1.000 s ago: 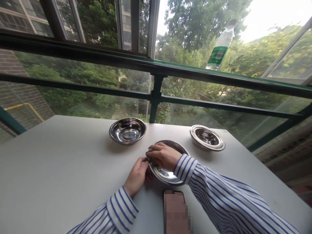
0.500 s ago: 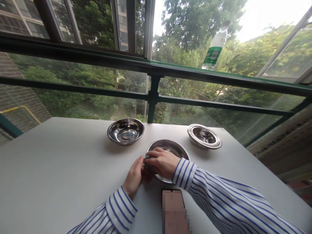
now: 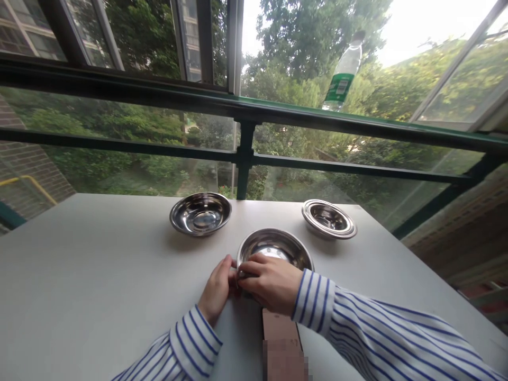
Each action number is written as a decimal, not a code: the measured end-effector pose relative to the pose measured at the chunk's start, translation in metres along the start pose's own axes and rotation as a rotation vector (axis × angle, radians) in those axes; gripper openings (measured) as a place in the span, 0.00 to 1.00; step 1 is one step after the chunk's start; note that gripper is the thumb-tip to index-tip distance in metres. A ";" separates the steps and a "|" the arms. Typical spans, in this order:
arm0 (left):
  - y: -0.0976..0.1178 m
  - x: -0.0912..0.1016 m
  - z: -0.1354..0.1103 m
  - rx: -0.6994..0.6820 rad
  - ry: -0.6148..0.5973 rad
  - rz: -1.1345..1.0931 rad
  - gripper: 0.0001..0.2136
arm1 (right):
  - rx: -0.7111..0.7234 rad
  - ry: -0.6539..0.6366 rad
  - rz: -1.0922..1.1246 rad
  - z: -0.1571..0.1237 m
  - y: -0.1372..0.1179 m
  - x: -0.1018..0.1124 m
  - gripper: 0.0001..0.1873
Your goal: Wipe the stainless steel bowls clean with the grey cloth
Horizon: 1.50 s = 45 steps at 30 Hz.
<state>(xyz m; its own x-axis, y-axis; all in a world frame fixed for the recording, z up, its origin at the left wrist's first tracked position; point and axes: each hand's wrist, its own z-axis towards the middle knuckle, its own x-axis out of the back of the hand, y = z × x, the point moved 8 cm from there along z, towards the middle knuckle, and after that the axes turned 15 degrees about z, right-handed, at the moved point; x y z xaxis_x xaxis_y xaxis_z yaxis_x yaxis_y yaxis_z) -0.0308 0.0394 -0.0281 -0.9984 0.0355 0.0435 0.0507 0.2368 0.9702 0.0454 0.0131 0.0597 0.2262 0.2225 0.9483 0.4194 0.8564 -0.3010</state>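
A steel bowl (image 3: 278,246) sits on the white table (image 3: 91,275) right in front of me. My right hand (image 3: 272,281) curls over its near left rim, fingers closed on the edge. My left hand (image 3: 216,290) presses against the same rim from the left, thumb and fingers pinched at the metal. Both sleeves are white with blue stripes. The bowl's near edge is hidden under my hands.
A second steel bowl (image 3: 200,212) stands at the back left and a smaller stack of steel bowls (image 3: 328,218) at the back right. A phone (image 3: 280,344) lies at the near edge. A plastic bottle (image 3: 340,79) stands on the green window rail (image 3: 357,124).
The bowl was tilted up on its edge a second ago and now lies flatter on the table. Both hands have slid toward me along its rim.
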 end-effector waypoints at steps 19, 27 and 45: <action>0.009 0.014 0.005 0.007 0.056 0.097 0.11 | -0.055 0.001 -0.149 -0.054 0.003 0.017 0.10; 0.011 0.025 0.007 -0.001 0.150 0.140 0.13 | -0.380 0.543 0.041 -0.100 0.055 0.070 0.14; 0.087 -0.058 -0.037 -0.508 -0.182 0.344 0.19 | -0.453 0.913 1.049 -0.086 0.052 0.050 0.25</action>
<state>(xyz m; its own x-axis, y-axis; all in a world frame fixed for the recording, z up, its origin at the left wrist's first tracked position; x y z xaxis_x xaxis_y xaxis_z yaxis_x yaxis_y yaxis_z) 0.0305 0.0218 0.0623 -0.9047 0.2020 0.3751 0.3058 -0.3053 0.9018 0.1545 0.0289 0.0832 0.9904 0.1240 -0.0612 -0.0894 0.2359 -0.9677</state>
